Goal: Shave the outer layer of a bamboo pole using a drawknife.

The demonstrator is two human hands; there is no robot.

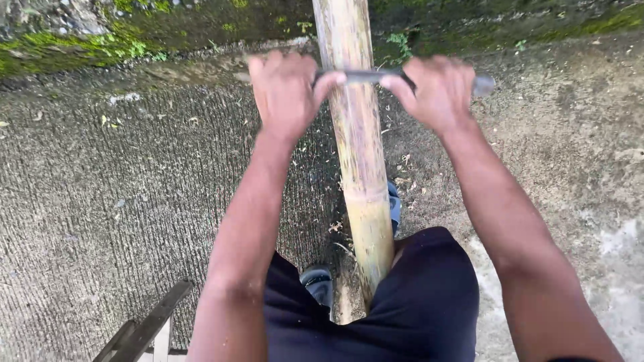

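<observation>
A thick yellow-green bamboo pole (359, 161) runs from between my legs up and away across the concrete ground. A dark metal blade (362, 76) lies crosswise on top of the pole. My left hand (285, 90) grips the blade's left end, left of the pole. My right hand (436, 90) grips its right end, and the grey tip (483, 85) sticks out past my knuckles. Both fists are closed around the tool. The pole's near end is hidden behind my dark shorts (416, 302).
Rough grey concrete ground (121, 201) lies all around, with small bamboo shavings (402, 167) beside the pole. A mossy wall base (100, 40) runs along the top. A dark wooden frame (144, 328) shows at the bottom left. My sandalled foot (318, 281) sits left of the pole.
</observation>
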